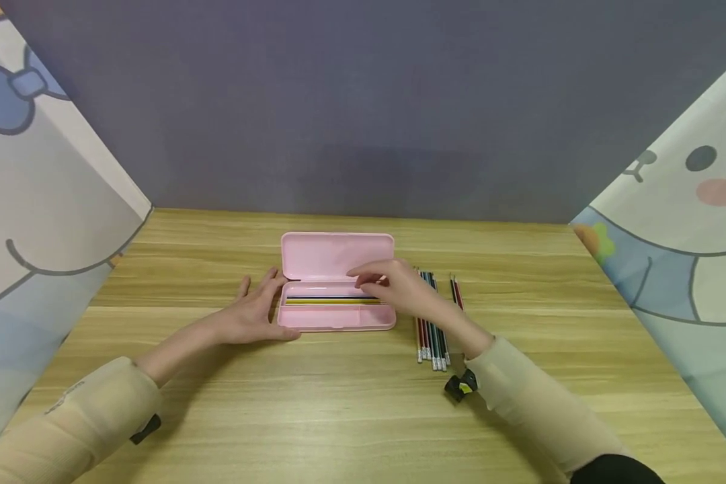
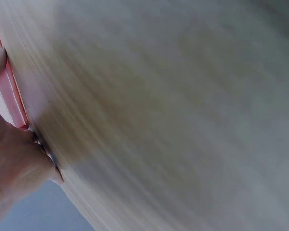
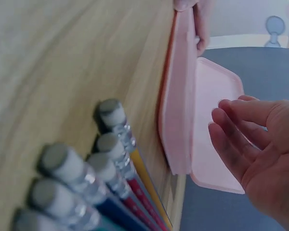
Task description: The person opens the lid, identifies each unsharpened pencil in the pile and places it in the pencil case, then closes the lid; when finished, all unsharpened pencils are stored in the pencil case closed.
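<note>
A pink pencil case (image 1: 318,318) lies on the table with its lid (image 1: 337,255) tipped back. Several pencils (image 1: 323,300), with blue and yellow among them, lie lengthwise in its rear compartment. My left hand (image 1: 251,316) is spread at the case's left end, thumb along the front edge and fingers by the rear corner. Over the right end hovers my right hand (image 1: 399,286), its fingers loosely bent and holding nothing. In the right wrist view those fingers (image 3: 231,139) appear before the lid, with a gap between thumb and fingertips.
Right of the case lies a row of eraser-tipped pencils (image 1: 437,336), partly under my right forearm. A couple of dark and red pencils (image 1: 456,292) lie a little farther right. A grey panel (image 1: 363,121) stands behind the wooden table (image 1: 314,403), with cartoon-printed panels at both sides.
</note>
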The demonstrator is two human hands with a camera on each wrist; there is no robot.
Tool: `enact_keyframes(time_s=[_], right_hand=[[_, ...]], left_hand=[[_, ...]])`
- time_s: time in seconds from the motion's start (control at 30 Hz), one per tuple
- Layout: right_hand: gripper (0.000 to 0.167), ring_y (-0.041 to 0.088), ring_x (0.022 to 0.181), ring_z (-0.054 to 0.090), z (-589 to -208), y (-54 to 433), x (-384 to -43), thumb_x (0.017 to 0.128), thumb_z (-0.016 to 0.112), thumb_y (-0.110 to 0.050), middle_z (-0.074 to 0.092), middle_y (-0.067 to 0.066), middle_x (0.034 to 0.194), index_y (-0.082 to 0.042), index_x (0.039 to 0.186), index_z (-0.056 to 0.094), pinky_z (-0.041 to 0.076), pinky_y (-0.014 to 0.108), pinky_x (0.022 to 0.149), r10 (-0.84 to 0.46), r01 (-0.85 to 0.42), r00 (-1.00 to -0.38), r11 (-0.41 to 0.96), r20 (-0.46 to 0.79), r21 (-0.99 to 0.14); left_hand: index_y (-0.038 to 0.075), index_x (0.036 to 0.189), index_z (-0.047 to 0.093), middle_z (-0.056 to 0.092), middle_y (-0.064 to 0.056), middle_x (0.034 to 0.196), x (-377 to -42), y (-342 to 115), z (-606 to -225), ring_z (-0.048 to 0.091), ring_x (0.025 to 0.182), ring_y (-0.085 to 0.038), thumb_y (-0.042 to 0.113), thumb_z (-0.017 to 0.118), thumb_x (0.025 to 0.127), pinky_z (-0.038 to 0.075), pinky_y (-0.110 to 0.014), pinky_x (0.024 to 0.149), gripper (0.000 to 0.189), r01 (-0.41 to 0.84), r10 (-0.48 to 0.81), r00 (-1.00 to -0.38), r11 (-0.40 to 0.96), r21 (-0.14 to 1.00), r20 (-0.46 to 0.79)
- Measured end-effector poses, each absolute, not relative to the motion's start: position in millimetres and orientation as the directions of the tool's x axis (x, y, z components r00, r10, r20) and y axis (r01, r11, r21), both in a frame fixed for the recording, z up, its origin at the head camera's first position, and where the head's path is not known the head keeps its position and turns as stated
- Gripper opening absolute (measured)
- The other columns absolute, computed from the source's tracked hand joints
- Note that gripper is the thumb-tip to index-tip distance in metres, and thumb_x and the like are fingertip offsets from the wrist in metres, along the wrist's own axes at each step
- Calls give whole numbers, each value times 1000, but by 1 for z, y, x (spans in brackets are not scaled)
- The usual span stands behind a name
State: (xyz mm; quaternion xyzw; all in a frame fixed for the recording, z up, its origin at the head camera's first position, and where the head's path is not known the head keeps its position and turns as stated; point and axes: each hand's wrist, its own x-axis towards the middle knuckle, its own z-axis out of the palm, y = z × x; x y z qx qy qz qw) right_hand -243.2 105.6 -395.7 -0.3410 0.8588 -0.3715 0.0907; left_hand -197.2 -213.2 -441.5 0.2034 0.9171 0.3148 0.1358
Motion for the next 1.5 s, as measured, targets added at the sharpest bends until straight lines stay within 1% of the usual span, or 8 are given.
enact_keyframes(time_s=[0.17, 0.3, 0.4, 0.57, 0.83, 1.1, 1.23, 1.5], right_hand=[[31, 19, 93, 74, -392, 123, -235, 99, 66, -6, 79, 9, 105, -7, 129, 71, 63, 31, 80, -577, -478, -805, 489, 140, -730], [32, 20, 94, 74, -396, 138, -226, 98, 67, -7, 78, 11, 110, -8, 130, 70, 62, 32, 81, -527, -446, -838, 512, 142, -734], [35, 21, 95, 74, -402, 151, -219, 95, 69, -5, 77, 12, 114, -8, 130, 69, 61, 28, 79, -489, -438, -859, 543, 154, -716], [42, 27, 94, 73, -408, 169, -213, 90, 71, 4, 74, 18, 113, -1, 131, 66, 61, 23, 75, -435, -428, -879, 544, 193, -722], [50, 28, 95, 72, -410, 192, -207, 90, 71, 6, 73, 19, 114, -1, 138, 61, 63, 31, 79, -414, -366, -901, 554, 134, -748], [56, 30, 95, 72, -410, 204, -204, 86, 71, 10, 72, 22, 115, 1, 140, 58, 62, 24, 78, -358, -322, -927, 607, 112, -726], [57, 32, 94, 73, -410, 209, -200, 85, 73, 9, 72, 23, 115, 3, 139, 58, 60, 20, 72, -331, -295, -939, 631, 95, -717], [58, 31, 97, 75, -413, 214, -195, 87, 74, 5, 72, 21, 120, 2, 142, 56, 59, 19, 68, -323, -253, -946, 663, 35, -704]], left_hand=[[19, 150, 29, 29, -25, 167, -198, -213, -441, 1, 161, -47, 57, 81, 81, -13, -75, 120, 95, 285, 456, -881, 725, 627, -127], [19, 150, 29, 29, -25, 167, -198, -213, -441, 1, 161, -47, 56, 81, 81, -12, -74, 120, 95, 282, 453, -882, 729, 624, -130], [19, 151, 29, 28, -25, 167, -198, -213, -441, 0, 161, -47, 56, 82, 81, -13, -75, 120, 95, 282, 455, -881, 726, 627, -131], [17, 152, 27, 27, -28, 167, -198, -213, -440, 1, 160, -48, 54, 82, 81, -12, -75, 120, 98, 284, 451, -883, 731, 620, -128], [17, 153, 26, 28, -27, 167, -200, -214, -441, 1, 161, -46, 56, 82, 80, -12, -73, 121, 100, 273, 443, -885, 743, 612, -143], [18, 153, 26, 25, -27, 168, -199, -213, -440, 0, 161, -45, 57, 82, 80, -12, -72, 121, 100, 261, 439, -885, 743, 617, -154], [18, 153, 27, 24, -27, 168, -199, -213, -441, 0, 161, -45, 57, 81, 80, -12, -72, 121, 99, 262, 439, -885, 742, 618, -152], [18, 154, 26, 24, -29, 168, -199, -213, -442, 1, 161, -45, 57, 81, 80, -12, -73, 121, 100, 268, 440, -886, 743, 613, -146]])
